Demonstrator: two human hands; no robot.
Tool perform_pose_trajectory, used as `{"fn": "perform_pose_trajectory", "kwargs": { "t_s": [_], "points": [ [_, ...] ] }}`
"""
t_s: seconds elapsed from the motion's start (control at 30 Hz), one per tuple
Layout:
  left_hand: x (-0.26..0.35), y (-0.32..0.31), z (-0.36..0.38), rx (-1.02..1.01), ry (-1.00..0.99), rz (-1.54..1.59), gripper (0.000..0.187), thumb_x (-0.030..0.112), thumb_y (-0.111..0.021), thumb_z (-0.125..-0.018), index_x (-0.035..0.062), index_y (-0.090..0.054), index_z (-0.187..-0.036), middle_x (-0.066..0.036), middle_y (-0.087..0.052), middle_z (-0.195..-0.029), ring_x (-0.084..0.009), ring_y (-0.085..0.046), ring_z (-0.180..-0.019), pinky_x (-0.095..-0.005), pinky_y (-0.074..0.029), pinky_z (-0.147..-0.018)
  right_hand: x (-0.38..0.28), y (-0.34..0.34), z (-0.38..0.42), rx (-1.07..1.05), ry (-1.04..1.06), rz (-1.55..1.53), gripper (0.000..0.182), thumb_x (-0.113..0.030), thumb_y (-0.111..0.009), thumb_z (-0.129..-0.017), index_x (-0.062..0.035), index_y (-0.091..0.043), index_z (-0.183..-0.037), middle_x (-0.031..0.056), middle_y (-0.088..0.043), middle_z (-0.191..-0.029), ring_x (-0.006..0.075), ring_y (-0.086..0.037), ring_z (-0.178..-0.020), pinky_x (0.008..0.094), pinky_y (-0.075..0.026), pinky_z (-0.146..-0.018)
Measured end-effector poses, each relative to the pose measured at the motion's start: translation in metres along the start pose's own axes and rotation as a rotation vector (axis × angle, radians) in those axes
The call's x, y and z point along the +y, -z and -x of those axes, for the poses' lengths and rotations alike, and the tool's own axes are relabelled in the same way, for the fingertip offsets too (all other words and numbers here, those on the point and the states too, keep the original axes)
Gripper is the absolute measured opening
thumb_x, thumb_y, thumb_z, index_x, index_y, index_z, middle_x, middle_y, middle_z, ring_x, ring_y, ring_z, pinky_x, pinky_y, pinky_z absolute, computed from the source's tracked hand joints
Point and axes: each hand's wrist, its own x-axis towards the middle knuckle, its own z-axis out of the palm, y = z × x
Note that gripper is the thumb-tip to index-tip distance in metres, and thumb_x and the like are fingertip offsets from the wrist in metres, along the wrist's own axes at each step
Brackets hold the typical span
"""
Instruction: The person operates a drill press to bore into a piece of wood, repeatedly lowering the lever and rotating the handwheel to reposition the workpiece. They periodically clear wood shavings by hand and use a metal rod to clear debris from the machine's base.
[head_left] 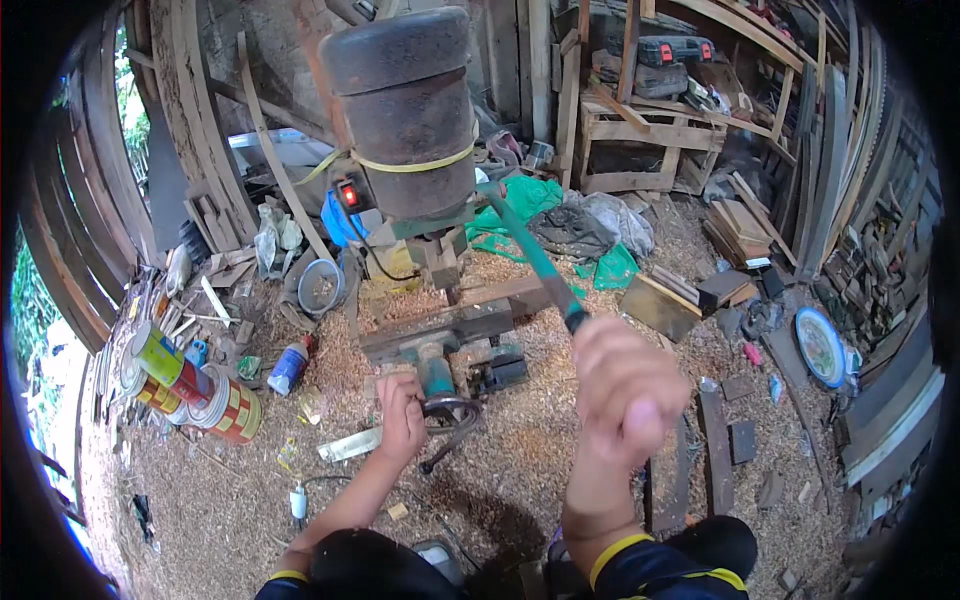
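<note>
A mortising machine with a dark, rusty motor housing (pixel 405 130) stands in front of me, its red switch (pixel 350 196) lit. My right hand (pixel 628 390) is wrapped round the end of its long green lever (pixel 530 250), which slants down toward me. Below the chisel head (pixel 440 262), a wooden beam (pixel 520 298) lies across the machine's table, beside the clamp (pixel 440 335). My left hand (pixel 402 412) is at the table's near edge, left of the black handwheel (pixel 452 408). Its fingers are curled, and what they grip is hidden.
Stacked paint buckets (pixel 225 405) and a blue-white bottle (pixel 288 369) are at the left. Wood offcuts (pixel 740 235) and a round blue-rimmed tray (pixel 820 346) lie at the right. Wood shavings cover the floor. A white plug (pixel 298 502) lies near my left forearm.
</note>
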Motion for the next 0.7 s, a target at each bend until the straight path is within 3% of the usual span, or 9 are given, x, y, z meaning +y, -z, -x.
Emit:
{"fn": "perform_pose_trajectory", "kwargs": {
  "t_s": [0.17, 0.27, 0.37, 0.43, 0.5, 0.57, 0.7],
  "points": [
    [0.004, 0.016, 0.009, -0.095, 0.054, -0.037, 0.043, 0.041, -0.035, -0.109, 0.0021, -0.054, -0.106, -0.018, -0.053, -0.11, -0.0362, -0.048, -0.106, -0.0461, -0.035, -0.099, 0.014, -0.013, -0.087, -0.191, -0.066, -0.182, 0.047, -0.014, -0.049, -0.103, -0.004, -0.043, -0.057, 0.0007, -0.042, -0.052, 0.0109, -0.036, -0.048, 0.0308, -0.026, -0.048],
    [0.0, 0.011, 0.042, 0.095, 0.252, 0.074, 0.048, 0.043, -0.029, -0.11, 0.0009, -0.052, -0.109, -0.02, -0.05, -0.109, -0.0374, -0.047, -0.107, -0.0473, -0.033, -0.103, 0.024, -0.026, -0.141, -0.259, -0.148, -0.203, 0.047, -0.013, -0.051, -0.104, -0.0025, -0.045, -0.059, 0.0015, -0.043, -0.053, 0.0095, -0.037, -0.048, 0.0294, -0.026, -0.047],
    [-0.012, 0.004, 0.084, 0.072, 0.436, -0.038, 0.045, 0.039, -0.03, -0.11, 0.0, -0.051, -0.109, -0.021, -0.048, -0.106, -0.0386, -0.046, -0.105, -0.0487, -0.033, -0.102, 0.026, -0.04, -0.175, -0.272, -0.213, -0.157, 0.048, -0.019, -0.05, -0.105, -0.0056, -0.043, -0.059, 0.0021, -0.041, -0.053, 0.0119, -0.037, -0.047, 0.0312, -0.029, -0.049],
    [-0.034, 0.0, 0.112, 0.06, 0.393, -0.109, 0.038, 0.032, -0.033, -0.11, -0.0015, -0.052, -0.106, -0.022, -0.049, -0.104, -0.0414, -0.045, -0.102, -0.0498, -0.034, -0.097, 0.027, -0.046, -0.178, -0.267, -0.237, -0.106, 0.049, -0.023, -0.047, -0.105, -0.009, -0.04, -0.059, 0.0023, -0.037, -0.052, 0.0141, -0.036, -0.047, 0.0332, -0.031, -0.052],
    [-0.06, -0.005, 0.138, -0.095, 0.245, -0.311, 0.033, 0.024, -0.036, -0.108, -0.0025, -0.056, -0.104, -0.023, -0.053, -0.102, -0.0447, -0.046, -0.099, -0.0529, -0.035, -0.092, 0.026, -0.051, -0.176, -0.152, -0.212, -0.044, 0.049, -0.023, -0.05, -0.105, -0.008, -0.041, -0.059, 0.0019, -0.037, -0.052, 0.013, -0.037, -0.047, 0.0318, -0.031, -0.05],
    [-0.031, 0.0, 0.114, -0.161, 0.401, -0.195, 0.031, 0.019, -0.038, -0.106, -0.0036, -0.059, -0.102, -0.025, -0.055, -0.099, -0.0472, -0.047, -0.097, -0.0544, -0.037, -0.089, 0.025, -0.051, -0.175, -0.105, -0.241, -0.032, 0.048, -0.021, -0.051, -0.105, -0.0067, -0.041, -0.06, 0.0017, -0.04, -0.052, 0.0115, -0.038, -0.047, 0.0305, -0.031, -0.049],
    [-0.046, -0.018, 0.125, -0.1, 0.299, -0.322, 0.027, 0.015, -0.044, -0.104, -0.0049, -0.061, -0.106, -0.027, -0.056, -0.101, -0.049, -0.05, -0.1, -0.0556, -0.038, -0.097, 0.02, -0.049, -0.173, -0.106, -0.245, -0.056, 0.048, -0.019, -0.051, -0.106, -0.006, -0.043, -0.061, 0.0011, -0.043, -0.054, 0.0088, -0.038, -0.048, 0.0287, -0.03, -0.048]
  ]
}}
